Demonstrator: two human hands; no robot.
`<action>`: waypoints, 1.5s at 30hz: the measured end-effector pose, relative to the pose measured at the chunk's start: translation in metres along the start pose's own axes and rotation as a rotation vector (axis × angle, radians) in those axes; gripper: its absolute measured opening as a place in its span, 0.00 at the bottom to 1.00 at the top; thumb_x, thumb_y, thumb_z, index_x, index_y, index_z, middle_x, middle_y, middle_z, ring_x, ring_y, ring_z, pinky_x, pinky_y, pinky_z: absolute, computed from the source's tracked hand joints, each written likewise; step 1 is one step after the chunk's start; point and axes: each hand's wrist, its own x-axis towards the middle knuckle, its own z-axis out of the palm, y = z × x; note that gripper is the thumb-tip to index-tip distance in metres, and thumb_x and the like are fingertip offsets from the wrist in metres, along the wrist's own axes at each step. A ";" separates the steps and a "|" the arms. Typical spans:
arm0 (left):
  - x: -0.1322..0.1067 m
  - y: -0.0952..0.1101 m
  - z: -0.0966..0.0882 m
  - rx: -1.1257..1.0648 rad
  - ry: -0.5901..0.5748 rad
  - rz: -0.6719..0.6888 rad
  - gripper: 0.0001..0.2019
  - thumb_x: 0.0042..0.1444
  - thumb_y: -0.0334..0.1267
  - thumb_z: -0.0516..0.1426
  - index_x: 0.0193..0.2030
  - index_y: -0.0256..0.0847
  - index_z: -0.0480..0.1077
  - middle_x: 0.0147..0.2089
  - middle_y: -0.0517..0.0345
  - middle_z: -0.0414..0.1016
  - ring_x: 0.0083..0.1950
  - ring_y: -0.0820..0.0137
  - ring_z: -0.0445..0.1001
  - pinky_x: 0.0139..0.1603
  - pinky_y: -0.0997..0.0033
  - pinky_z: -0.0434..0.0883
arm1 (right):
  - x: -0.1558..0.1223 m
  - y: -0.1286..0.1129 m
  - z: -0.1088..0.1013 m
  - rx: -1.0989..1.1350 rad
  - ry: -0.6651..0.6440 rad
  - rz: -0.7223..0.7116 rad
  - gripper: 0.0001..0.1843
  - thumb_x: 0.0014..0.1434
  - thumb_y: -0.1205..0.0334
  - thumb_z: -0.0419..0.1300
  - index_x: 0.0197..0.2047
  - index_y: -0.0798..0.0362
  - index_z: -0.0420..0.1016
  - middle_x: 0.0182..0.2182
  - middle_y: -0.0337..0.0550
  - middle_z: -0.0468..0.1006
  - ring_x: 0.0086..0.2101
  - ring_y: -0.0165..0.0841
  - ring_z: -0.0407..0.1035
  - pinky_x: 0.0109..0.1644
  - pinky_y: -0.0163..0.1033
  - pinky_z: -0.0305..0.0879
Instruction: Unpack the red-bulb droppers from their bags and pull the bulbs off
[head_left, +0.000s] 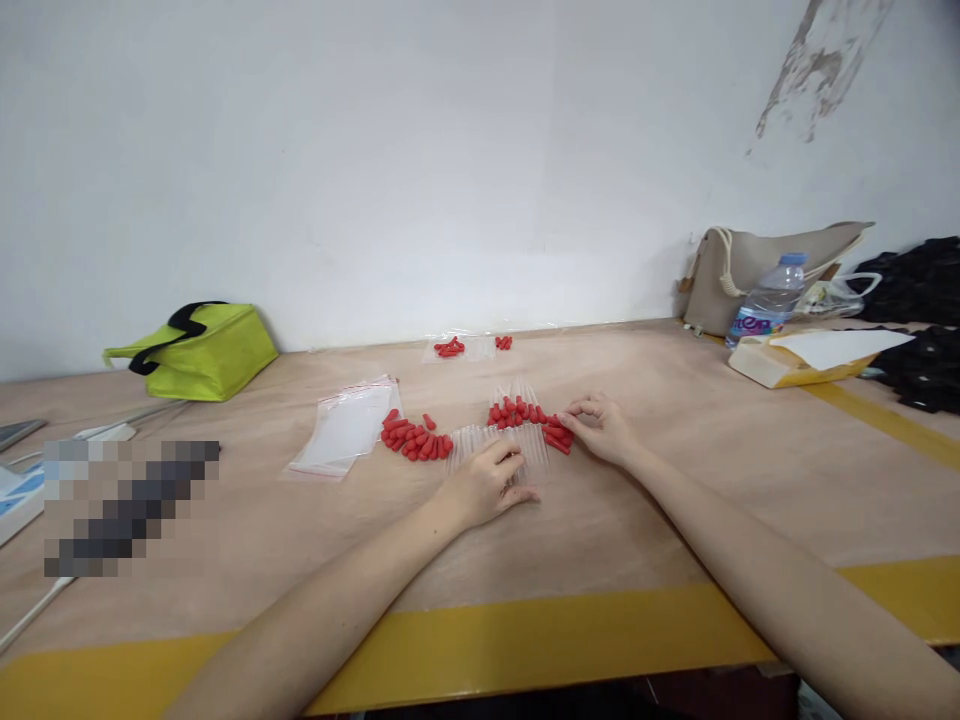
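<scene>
My left hand (493, 482) rests over a row of thin clear tubes (470, 438), fingers loosely bent and the thumb apart. With thumb and fingertips my right hand (600, 428) pinches a red rubber bulb (563, 421) at the right end of the group. Below it lie a few more red bulbs (556, 438) side by side. Red bulbs (513, 411) also sit in a cluster at the middle, with clear tubes pointing away behind them. Left of the tubes is a loose pile of red bulbs (415, 438). My left fingers partly cover the tubes.
Clear zip bags (341, 428) lie left of the pile. Bagged red bulbs (450, 347) are near the wall. A lime-green bag (214, 350) stands at the left; a water bottle (766, 300), beige bag (739, 265) and yellow-white packet (802, 360) are at the right.
</scene>
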 end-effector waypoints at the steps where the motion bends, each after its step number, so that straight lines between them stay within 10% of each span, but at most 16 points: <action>1: 0.000 -0.001 -0.001 0.001 -0.009 0.005 0.20 0.50 0.52 0.56 0.40 0.35 0.69 0.43 0.47 0.70 0.46 0.63 0.69 0.46 0.63 0.70 | 0.000 0.000 0.000 -0.001 0.018 0.011 0.12 0.53 0.53 0.55 0.28 0.51 0.75 0.29 0.42 0.73 0.33 0.33 0.67 0.40 0.39 0.62; 12: -0.005 -0.004 -0.007 0.011 -0.015 -0.018 0.16 0.54 0.48 0.54 0.43 0.38 0.70 0.43 0.51 0.72 0.48 0.64 0.68 0.50 0.60 0.66 | -0.003 -0.024 0.004 -0.080 0.120 -0.016 0.13 0.55 0.54 0.53 0.32 0.51 0.76 0.29 0.43 0.72 0.33 0.34 0.66 0.39 0.39 0.60; 18: -0.015 0.002 -0.018 0.113 0.010 0.029 0.10 0.56 0.39 0.52 0.42 0.39 0.69 0.42 0.50 0.70 0.47 0.64 0.66 0.48 0.60 0.64 | 0.016 -0.062 0.016 -0.293 -0.062 -0.045 0.11 0.52 0.54 0.56 0.32 0.50 0.76 0.28 0.43 0.74 0.34 0.35 0.65 0.42 0.40 0.55; 25: -0.035 -0.004 -0.027 0.210 0.225 -0.059 0.11 0.52 0.34 0.55 0.43 0.41 0.70 0.49 0.47 0.65 0.51 0.60 0.63 0.48 0.55 0.65 | 0.051 -0.075 0.047 -0.494 -0.097 0.109 0.18 0.51 0.47 0.55 0.28 0.52 0.77 0.33 0.49 0.75 0.40 0.42 0.64 0.44 0.46 0.53; 35: -0.036 -0.020 -0.035 0.235 0.257 -0.166 0.11 0.52 0.36 0.55 0.43 0.42 0.70 0.50 0.47 0.65 0.50 0.60 0.64 0.49 0.53 0.64 | 0.063 -0.083 0.054 -0.469 -0.127 0.309 0.09 0.49 0.62 0.56 0.22 0.54 0.75 0.24 0.49 0.75 0.32 0.40 0.68 0.38 0.43 0.55; 45: -0.033 -0.018 -0.031 0.339 0.262 -0.158 0.20 0.55 0.39 0.54 0.55 0.44 0.63 0.53 0.46 0.65 0.54 0.58 0.62 0.52 0.53 0.59 | -0.020 -0.078 0.006 -0.232 0.000 -0.378 0.06 0.57 0.64 0.52 0.34 0.51 0.71 0.31 0.41 0.76 0.36 0.33 0.65 0.44 0.40 0.51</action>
